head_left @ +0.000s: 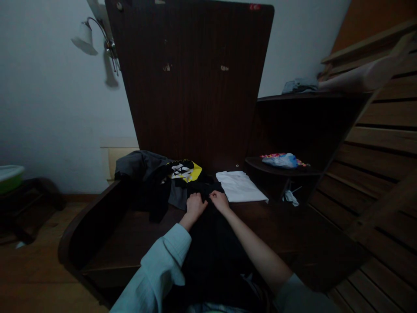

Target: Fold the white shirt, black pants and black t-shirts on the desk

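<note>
A black garment hangs from my hands toward my lap, its lower part over the dark bench; its exact kind is hard to make out in the dim light. My left hand is closed on the upper edge of the cloth. Close by on the right, my right hand pinches the same edge. Just beyond my right hand lies a folded white garment. To the left is a loose heap of dark clothes, with a yellow-and-white printed piece on it.
A tall dark brown panel rises behind the bench. On the right, a corner shelf bears a plastic bag, beside a slatted wooden frame. A wall lamp hangs upper left; a stool with a green basin stands left.
</note>
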The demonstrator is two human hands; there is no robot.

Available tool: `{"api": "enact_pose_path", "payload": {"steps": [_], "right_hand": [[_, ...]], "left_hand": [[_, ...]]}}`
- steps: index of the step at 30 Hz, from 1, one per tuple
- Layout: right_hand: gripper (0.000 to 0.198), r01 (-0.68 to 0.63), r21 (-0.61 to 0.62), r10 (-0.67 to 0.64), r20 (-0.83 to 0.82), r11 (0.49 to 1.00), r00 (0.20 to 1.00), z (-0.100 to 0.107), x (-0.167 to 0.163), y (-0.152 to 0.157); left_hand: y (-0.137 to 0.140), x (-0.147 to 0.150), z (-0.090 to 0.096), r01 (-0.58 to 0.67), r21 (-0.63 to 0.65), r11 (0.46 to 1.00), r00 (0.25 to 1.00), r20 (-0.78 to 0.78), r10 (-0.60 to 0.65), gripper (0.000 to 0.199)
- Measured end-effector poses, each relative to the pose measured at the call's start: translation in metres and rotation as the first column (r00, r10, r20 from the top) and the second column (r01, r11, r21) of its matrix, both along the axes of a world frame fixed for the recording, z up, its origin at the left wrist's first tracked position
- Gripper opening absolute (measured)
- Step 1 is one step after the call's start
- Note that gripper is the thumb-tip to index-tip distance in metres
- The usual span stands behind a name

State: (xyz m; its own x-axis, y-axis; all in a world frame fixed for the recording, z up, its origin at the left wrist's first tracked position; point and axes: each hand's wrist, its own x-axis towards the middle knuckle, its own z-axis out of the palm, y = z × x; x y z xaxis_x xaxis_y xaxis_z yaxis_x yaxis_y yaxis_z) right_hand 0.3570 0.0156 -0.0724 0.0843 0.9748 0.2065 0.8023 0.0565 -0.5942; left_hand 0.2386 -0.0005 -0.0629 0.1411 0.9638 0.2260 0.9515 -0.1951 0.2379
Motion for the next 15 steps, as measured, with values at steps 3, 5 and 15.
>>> {"api": "enact_pose_path", "payload": {"steps": [3, 5, 15], "right_hand": [[0.021, -0.011, 0.010, 0.011, -0.023, 1.000, 1.000, -0.002, 0.002, 0.000], [0.020, -0.019, 0.018, 0.019, -0.032, 1.000, 0.999, -0.002, 0.002, 0.001], [0.039, -0.097, -0.006, 0.094, -0.158, 0.995, 0.983, -0.005, 0.004, 0.004]], "left_hand": [[0.001, 0.000, 0.002, 0.019, -0.003, 1.000, 0.999, 0.036, -0.019, 0.020], [0.002, 0.001, 0.005, 0.029, 0.025, 0.999, 0.997, 0.070, -0.031, 0.018], [0.008, 0.010, -0.007, 0.095, 0.024, 0.995, 0.982, 0.160, -0.098, 0.019]]}}
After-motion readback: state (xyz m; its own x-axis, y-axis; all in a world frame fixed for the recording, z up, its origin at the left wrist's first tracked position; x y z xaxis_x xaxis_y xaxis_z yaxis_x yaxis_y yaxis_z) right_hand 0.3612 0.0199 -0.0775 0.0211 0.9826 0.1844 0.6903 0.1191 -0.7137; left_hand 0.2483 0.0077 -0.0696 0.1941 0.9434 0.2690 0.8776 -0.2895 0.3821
